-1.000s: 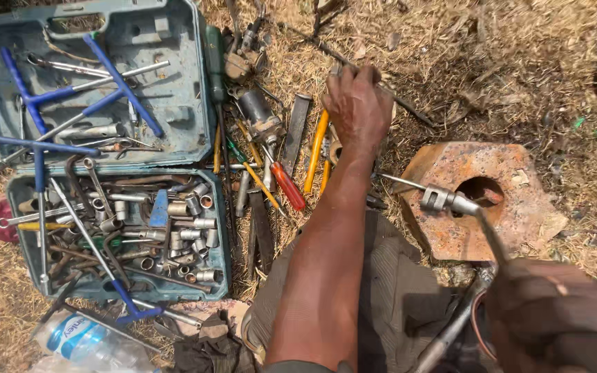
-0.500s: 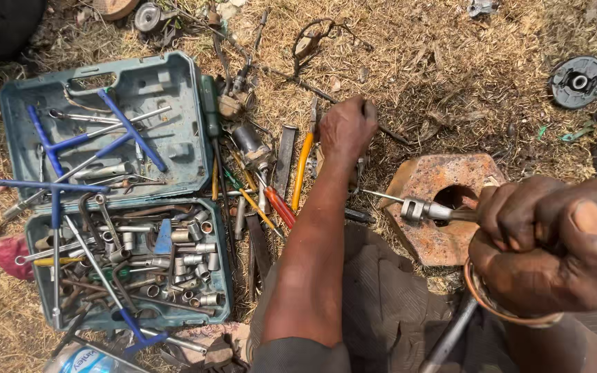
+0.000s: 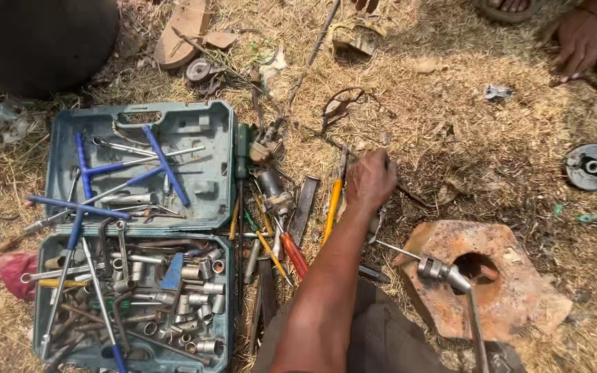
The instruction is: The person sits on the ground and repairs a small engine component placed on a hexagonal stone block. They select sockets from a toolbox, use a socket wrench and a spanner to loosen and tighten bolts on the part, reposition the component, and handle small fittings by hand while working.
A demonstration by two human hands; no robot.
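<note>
My left hand [image 3: 371, 183] reaches forward and rests knuckles-up on the dry grass, fingers curled down. Whatever is under them is hidden. It lies just right of a yellow-handled tool [image 3: 332, 211], and a grey metal piece [image 3: 379, 222] shows under the wrist. A red-handled screwdriver [image 3: 294, 253] and other loose hand tools lie left of my forearm. A metal socket wrench [image 3: 442, 269] rests on an orange block with a round hole [image 3: 513, 290], its shaft running down out of frame. My right hand is out of view.
An open green tool case [image 3: 209, 135] full of sockets and blue T-handle wrenches lies at left. Another person's hand [image 3: 575, 41] is at top right. A round metal part [image 3: 592, 166] lies at right, a sandal [image 3: 177, 34] and a dark round object [image 3: 36, 41] at the top.
The view has tilted up and away. My right hand, which held the wrench's shaft at lower right, has left the picture. My left hand stays by the yellow-handled tool.
</note>
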